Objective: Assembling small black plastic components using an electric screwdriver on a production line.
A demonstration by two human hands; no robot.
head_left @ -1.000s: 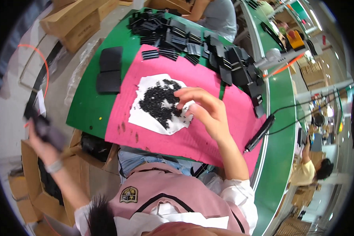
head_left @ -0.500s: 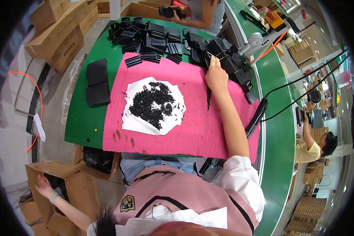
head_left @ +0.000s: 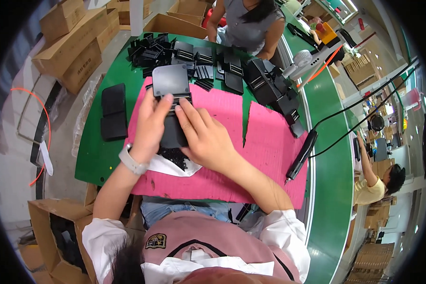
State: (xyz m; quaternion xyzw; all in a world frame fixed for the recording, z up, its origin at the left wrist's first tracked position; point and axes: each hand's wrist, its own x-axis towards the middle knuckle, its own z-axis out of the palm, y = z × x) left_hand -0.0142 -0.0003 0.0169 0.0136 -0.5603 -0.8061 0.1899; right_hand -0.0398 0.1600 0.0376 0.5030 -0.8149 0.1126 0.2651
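Black two-plate part [head_left: 171,79] held over white sheet [head_left: 161,165] strewn with small black pieces [head_left: 175,155]. I see left hand [head_left: 149,127] and right hand [head_left: 207,141] gripping its middle, fingertips close. Pink mat [head_left: 217,182] beneath; corded black tool [head_left: 302,156] right.

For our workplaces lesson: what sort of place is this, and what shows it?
Probably a factory assembly workshop: many black parts are heaped on a green table, a corded, stick-shaped tool lies on the right, and cardboard boxes are stacked at far left.
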